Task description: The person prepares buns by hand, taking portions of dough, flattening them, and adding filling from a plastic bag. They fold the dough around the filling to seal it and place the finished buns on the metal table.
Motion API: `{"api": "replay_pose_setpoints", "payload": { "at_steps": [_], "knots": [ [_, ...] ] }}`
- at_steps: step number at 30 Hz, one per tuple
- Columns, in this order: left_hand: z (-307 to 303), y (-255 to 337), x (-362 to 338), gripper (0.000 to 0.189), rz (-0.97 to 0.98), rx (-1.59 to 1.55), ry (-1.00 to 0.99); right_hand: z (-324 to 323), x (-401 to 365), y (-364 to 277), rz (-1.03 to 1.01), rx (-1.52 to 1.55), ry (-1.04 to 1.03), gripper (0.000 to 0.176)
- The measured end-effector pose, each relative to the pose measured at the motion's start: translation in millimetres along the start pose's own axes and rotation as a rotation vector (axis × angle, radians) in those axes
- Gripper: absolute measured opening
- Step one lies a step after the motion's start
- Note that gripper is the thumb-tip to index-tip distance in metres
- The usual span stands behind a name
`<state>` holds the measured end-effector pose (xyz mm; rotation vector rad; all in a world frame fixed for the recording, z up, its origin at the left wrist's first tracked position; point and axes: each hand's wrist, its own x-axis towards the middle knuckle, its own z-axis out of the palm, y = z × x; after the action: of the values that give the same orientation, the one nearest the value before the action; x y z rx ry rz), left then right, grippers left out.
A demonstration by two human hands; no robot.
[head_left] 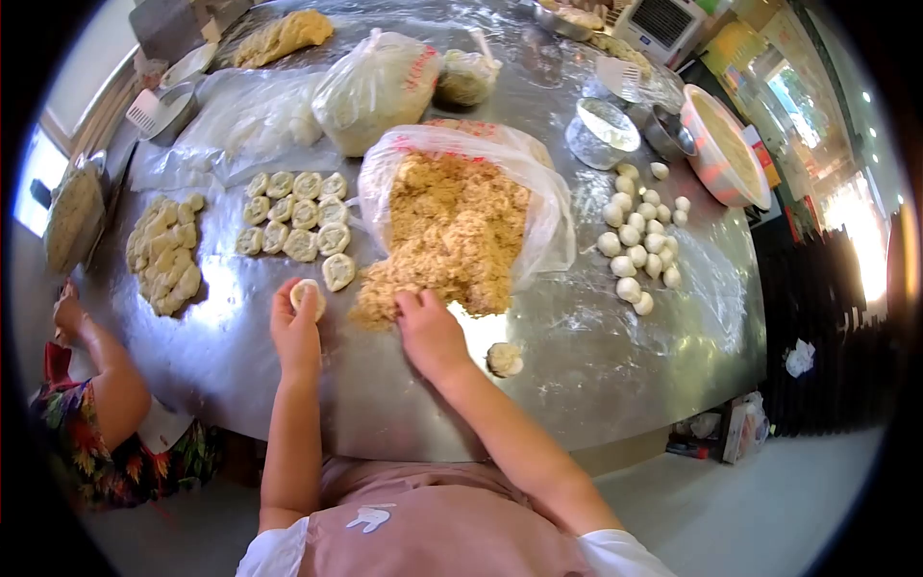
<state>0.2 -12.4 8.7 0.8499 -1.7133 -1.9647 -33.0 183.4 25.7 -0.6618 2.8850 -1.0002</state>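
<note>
My left hand (296,325) is closed on a small round of pale dough (308,299), left of the filling. My right hand (426,327) has its fingertips at the lower edge of a heap of crumbly orange-brown filling (452,226), which spills from an open clear plastic bag (550,207). Whatever those fingers pinch is too small to make out. A single dough ball (504,360) lies right of my right hand. Above my left hand, several shaped dough pieces (301,213) sit in rows, with one (338,272) nearest the bag.
Flattened dough pieces (165,252) cover the table's left part. Several white balls (636,227) lie at right, below a metal bowl (603,133) and beside a large pink-rimmed basin (728,144). Tied plastic bag (375,94) stands behind. Another person's arm (108,361) is at the left edge.
</note>
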Motion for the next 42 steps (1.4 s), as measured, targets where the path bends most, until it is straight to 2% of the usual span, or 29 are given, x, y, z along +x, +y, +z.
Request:
{"api": "replay_pose_setpoints", "payload": {
  "at_steps": [1, 2, 3, 5, 7, 11, 15, 16, 19, 24, 27, 28, 31, 35, 36, 39, 40, 42],
  "knots": [
    [-5.3, 4.3, -5.1, 0.027, -0.169, -0.268, -0.072, -2.8, -1.3, 3.6, -0.007, 0.026, -0.001, 0.019],
    [-11.6, 8.9, -11.3, 0.028, -0.303, -0.348, -0.135, -4.1, -5.8, 11.4, -0.037, 0.071, 0.047, 0.021],
    [-14.6, 11.8, -16.9, 0.028, -0.362, -0.436, -0.195, -5.0, -10.5, 19.8, -0.068, 0.118, 0.090, 0.024],
    [-18.4, 16.7, -30.5, 0.027, -0.478, -0.606, -0.313, -23.4, -17.9, 10.3, 0.018, 0.210, 0.153, 0.033],
    [-14.0, 27.4, -43.3, 0.028, -0.547, -0.655, -0.382, -39.9, -29.7, 3.7, 0.164, 0.201, 0.075, 0.041],
    [2.8, 36.1, -61.7, 0.029, -0.686, -0.672, -0.491, -17.9, -35.2, 16.2, 0.013, 0.008, 0.129, 0.038],
    [20.4, 46.9, -77.0, 0.027, -0.711, -0.641, -0.566, -12.3, -20.8, 17.2, -0.005, -0.102, 0.089, 0.027],
    [22.0, 50.7, -80.8, 0.026, -0.708, -0.597, -0.550, -15.8, -20.9, 21.1, 0.000, -0.105, 0.050, 0.029],
    [16.7, 50.1, -83.2, 0.025, -0.691, -0.562, -0.510, -39.8, -26.5, 14.2, 0.143, 0.149, -0.111, 0.032],
    [14.5, 29.5, -81.1, 0.026, -0.720, -0.611, -0.520, -34.2, -33.0, 3.7, 0.112, 0.080, 0.004, 0.028],
    [21.5, 31.9, -88.5, 0.027, -0.736, -0.621, -0.543, -21.9, -30.5, 10.5, 0.004, -0.030, 0.047, 0.029],
    [22.9, 34.4, -90.5, 0.027, -0.718, -0.590, -0.539, -23.9, -29.2, 10.2, -0.020, 0.017, 0.087, 0.025],
    [25.1, 31.3, -90.5, 0.028, -0.628, -0.517, -0.514, -48.9, -29.1, -4.3, 0.139, 0.229, 0.065, 0.021],
    [40.9, 22.4, -95.4, 0.029, -0.560, -0.490, -0.486, -69.3, -28.1, -27.1, 0.045, 0.299, -0.030, 0.019],
    [43.5, 28.2, -98.4, 0.029, -0.545, -0.378, -0.514, -68.5, -28.8, -30.5, 0.017, 0.334, -0.038, 0.019],
    [50.4, 32.1, -105.3, 0.028, -0.430, -0.338, -0.565, -59.3, -30.4, -37.1, -0.013, 0.342, 0.045, 0.021],
    [48.6, 27.7, -103.8, 0.028, -0.405, -0.380, -0.592, -61.1, -31.7, -38.6, 0.007, 0.369, 0.016, 0.019],
    [46.5, 33.2, -100.7, 0.028, -0.479, -0.435, -0.532, -63.0, -35.2, -40.7, 0.114, 0.560, -0.017, 0.017]
  ]
}}
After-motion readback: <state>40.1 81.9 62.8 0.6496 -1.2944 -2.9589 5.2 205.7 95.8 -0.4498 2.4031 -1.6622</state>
